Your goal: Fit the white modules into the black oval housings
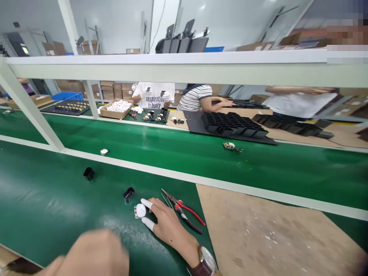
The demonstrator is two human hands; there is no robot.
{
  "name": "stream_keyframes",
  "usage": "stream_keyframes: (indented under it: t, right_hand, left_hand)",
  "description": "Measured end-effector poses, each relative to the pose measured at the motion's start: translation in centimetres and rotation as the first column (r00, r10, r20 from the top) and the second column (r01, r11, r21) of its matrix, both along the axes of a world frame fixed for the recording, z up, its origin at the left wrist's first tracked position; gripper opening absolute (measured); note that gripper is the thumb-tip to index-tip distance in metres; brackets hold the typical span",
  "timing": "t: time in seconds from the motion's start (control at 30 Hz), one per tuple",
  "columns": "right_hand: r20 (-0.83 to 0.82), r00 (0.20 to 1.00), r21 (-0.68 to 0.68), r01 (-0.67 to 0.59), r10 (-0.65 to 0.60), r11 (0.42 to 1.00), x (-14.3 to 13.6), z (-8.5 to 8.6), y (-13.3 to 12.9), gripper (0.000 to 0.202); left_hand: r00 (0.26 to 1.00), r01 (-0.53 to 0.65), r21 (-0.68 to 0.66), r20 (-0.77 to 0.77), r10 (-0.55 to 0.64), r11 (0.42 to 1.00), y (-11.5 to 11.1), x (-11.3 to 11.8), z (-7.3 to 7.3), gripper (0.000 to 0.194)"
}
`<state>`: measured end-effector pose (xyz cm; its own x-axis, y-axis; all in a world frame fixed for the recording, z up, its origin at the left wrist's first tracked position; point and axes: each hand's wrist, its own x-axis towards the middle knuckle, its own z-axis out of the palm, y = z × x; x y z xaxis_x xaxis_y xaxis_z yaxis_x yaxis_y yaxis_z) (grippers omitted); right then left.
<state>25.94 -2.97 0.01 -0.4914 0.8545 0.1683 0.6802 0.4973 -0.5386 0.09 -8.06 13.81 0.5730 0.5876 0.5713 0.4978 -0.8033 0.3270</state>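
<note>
White-topped part (140,211) by the right hand's (169,225) fingers, below the centre of the frame
Those fingers spread to either side of it, though whether they press I cannot tell; the left hand (97,253), lower left, is too blurred to read its fingers; a light, level touch on the edges would likely steady the part best; on the tabletop (43,184), one such part, two black cups (129,195), one pair of pliers (180,206), one two-pronged tool (167,201).

A factory workshop, with a long green belt (172,150) and stacked cartons (108,92).
</note>
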Motion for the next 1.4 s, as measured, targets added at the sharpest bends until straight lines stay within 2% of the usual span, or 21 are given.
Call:
stream_keyframes:
  t: [0.07,0.13,0.17,0.2,0.27,0.37,0.43,0.5,0.57,0.67,0.77,0.83,0.93,1.03,1.13,1.23,1.27,1.33,1.4]
  right_hand:
    - [0.011,1.0,-0.008,0.006,-0.006,1.0,0.0,0.1,0.0,0.05]
    - [0.024,1.0,-0.009,0.004,-0.004,1.0,0.1,0.3,0.0,0.048]
    - [0.031,1.0,-0.01,0.004,-0.004,1.0,0.1,0.4,-0.1,0.047]
    - [0.039,0.999,-0.011,0.006,-0.005,1.0,0.1,0.5,-0.1,0.047]
    - [0.054,0.999,-0.009,0.006,-0.005,1.0,0.2,0.8,-0.3,0.045]
    - [0.067,0.998,0.004,0.002,-0.002,1.0,0.3,1.1,-0.4,0.033]
    - [0.067,0.998,0.017,0.005,-0.006,1.0,0.4,1.2,-0.4,0.025]
    - [0.07,0.997,0.033,0.01,-0.012,0.999,0.4,1.2,-0.4,0.022]
    - [0.081,0.997,0.049,0.011,-0.015,0.999,0.5,1.2,-0.4,0.022]
    - [0.091,0.996,0.07,0.004,-0.011,0.998,0.5,1.0,-0.5,0.024]
    - [0.087,0.996,0.084,0.005,-0.013,0.996,0.4,0.7,-0.7,0.029]
    - [0.079,0.997,0.092,0.01,-0.017,0.996,0.3,0.7,-0.9,0.032]
    - [0.065,0.998,0.097,0.013,-0.02,0.995,0.2,0.6,-1.0,0.033]
    - [0.057,0.998,0.097,0.001,-0.007,0.995,0.2,0.7,-1.0,0.026]
    - [0.053,0.999,0.101,-0.011,0.006,0.995,0.2,0.7,-0.9,0.021]
    - [0.035,0.999,0.119,-0.002,-0.002,0.993,0.3,0.8,-0.9,0.028]
    - [0.018,1.0,0.124,0.012,-0.014,0.992,0.3,0.8,-0.9,0.032]
    - [-0.039,0.998,0.129,0.061,-0.056,0.99,0.2,0.8,-0.8,0.042]
    - [-0.114,0.988,0.144,0.123,-0.107,0.982,0.0,0.8,-0.8,0.05]
  left_hand:
    - [0.997,-0.053,-0.039,-0.059,0.05,0.998,5.1,0.3,-0.8,0.012]
    - [0.953,-0.273,-0.116,-0.167,0.252,0.955,11.3,0.0,-2.3,0.014]
    - [0.875,-0.457,-0.148,-0.251,0.414,0.877,14.5,-0.4,-3.3,0.026]
    - [0.82,-0.549,-0.157,-0.288,0.494,0.821,17.4,-0.9,-4.3,0.036]
    - [0.74,-0.658,-0.159,-0.323,0.591,0.736,22.0,-1.7,-6.5,0.046]
    - [0.651,-0.75,-0.155,-0.345,0.677,0.642,25.6,-2.4,-9.0,0.048]
    - [0.641,-0.76,-0.157,-0.347,0.685,0.631,26.5,-2.2,-9.9,0.048]
    - [0.677,-0.726,-0.162,-0.34,0.653,0.668,26.7,-1.4,-10.2,0.046]
    - [0.747,-0.65,-0.174,-0.328,0.578,0.74,26.3,0.1,-10.2,0.045]
    - [0.873,-0.451,-0.226,-0.313,0.374,0.863,24.2,3.0,-10.2,0.041]
    - [0.944,-0.238,-0.309,-0.297,0.144,0.921,21.2,5.8,-10.3,0.035]
    - [0.96,-0.15,-0.366,-0.276,0.047,0.919,19.6,6.9,-10.2,0.037]
    - [0.975,-0.105,-0.443,-0.224,0.003,0.89,18.6,6.9,-9.8,0.043]
    - [0.986,-0.102,-0.503,-0.165,0.02,0.858,18.1,4.9,-9.0,0.051]
    - [0.995,-0.004,-0.615,-0.078,-0.056,0.788,17.0,2.0,-8.6,0.057]
    - [0.99,0.091,-0.734,-0.004,-0.139,0.674,15.1,-0.7,-9.2,0.077]
    - [0.991,0.09,-0.75,0.002,-0.134,0.655,14.5,-1.3,-9.6,0.084]
    - [0.996,0.065,-0.753,0.005,-0.093,0.655,13.4,-1.9,-10.6,0.086]
    - [0.999,0.034,-0.724,0.009,-0.041,0.689,12.5,-1.8,-11.5,0.071]
